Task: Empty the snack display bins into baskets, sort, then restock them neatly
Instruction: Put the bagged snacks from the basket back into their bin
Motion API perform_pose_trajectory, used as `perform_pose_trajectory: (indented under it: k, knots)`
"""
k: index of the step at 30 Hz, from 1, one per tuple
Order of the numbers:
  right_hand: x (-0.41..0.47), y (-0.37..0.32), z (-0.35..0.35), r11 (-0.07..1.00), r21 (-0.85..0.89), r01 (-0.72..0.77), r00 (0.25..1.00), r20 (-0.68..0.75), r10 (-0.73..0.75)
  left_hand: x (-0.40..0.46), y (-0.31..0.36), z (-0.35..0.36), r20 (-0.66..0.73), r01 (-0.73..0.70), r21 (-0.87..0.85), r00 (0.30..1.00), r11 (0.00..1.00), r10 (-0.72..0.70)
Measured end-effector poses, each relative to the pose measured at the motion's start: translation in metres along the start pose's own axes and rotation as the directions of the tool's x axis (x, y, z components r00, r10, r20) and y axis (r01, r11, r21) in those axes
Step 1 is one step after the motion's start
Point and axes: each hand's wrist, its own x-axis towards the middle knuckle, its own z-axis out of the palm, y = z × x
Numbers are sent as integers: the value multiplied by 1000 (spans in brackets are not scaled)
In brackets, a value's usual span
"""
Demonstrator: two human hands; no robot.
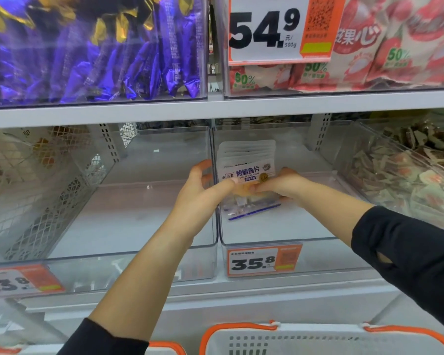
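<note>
1. Fish-fillet packets (246, 160) stand as a short upright row at the back left of the clear middle bin (274, 242), the one with the 35.8 price tag (264, 260) on its front wall.
2. Both hands reach into that bin and meet at the front packet. The left hand (203, 185) curls around its left edge and lower face, thumb towards the middle. The right hand (285, 185) pinches its right side with curled fingers.
3. The row runs front to back, each packet facing the person, so the free space lies in front of the stack and to its right.
4. Neither hand is clearly nearer; they sit at the packet's two sides, long axis across between them.
5. My guess is restocking: the next move is squaring the packets upright against the left wall.
6. The neighbouring bin (128, 221) to the left holds nothing visible; a white basket (318, 339) with orange trim waits below.
</note>
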Motion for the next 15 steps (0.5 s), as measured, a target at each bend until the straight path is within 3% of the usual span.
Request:
perform_pose_trajectory:
  k: [4, 6, 8, 12, 15]
  knots:
    - [-30, 3, -20, 999, -39, 24, 999, -39, -25, -9, 8, 1, -82, -24, 110, 996, 994, 33]
    - [-59, 7, -32, 994, -59, 91, 987, -130, -98, -24, 14, 1, -203, -137, 152, 965, 979, 167]
    - [-100, 11, -44, 974, 30, 224, 944, -254, -209, -52, 22, 0, -248, -301, 119, 914, 946, 322]
    - [-196, 36, -59, 875, 219, 432, 870, -357, -341, -125, 9, 2, -159, -497, 181, 837, 849, 524]
    - [-246, 79, -48, 862, 346, 371, 921, -255, -294, -169, -30, 17, -27, -416, 172, 904, 893, 426]
